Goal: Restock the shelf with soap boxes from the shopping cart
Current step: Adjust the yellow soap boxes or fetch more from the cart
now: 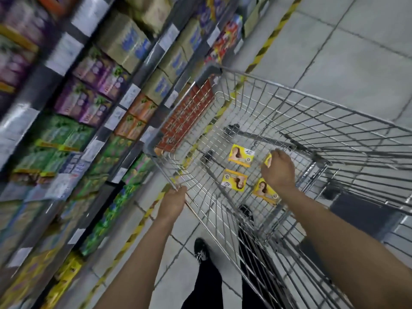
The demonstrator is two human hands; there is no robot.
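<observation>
While the right hand (277, 172) reaches down into the shopping cart (334, 104), its fingers curl around a yellow soap box (268, 160); only one corner of it shows past the knuckles. Just left of those fingers a second box (241, 155) lies flat on the wire floor. A third box (234, 180) lies lower left, and a fourth box (265, 190) lies beside the wrist. Further left, the left hand (172, 202) grips the cart's rim, fingers wrapped over the wire. Beyond it stands the shelf (131, 94), blurred, packed with green, purple and orange cartons.
</observation>
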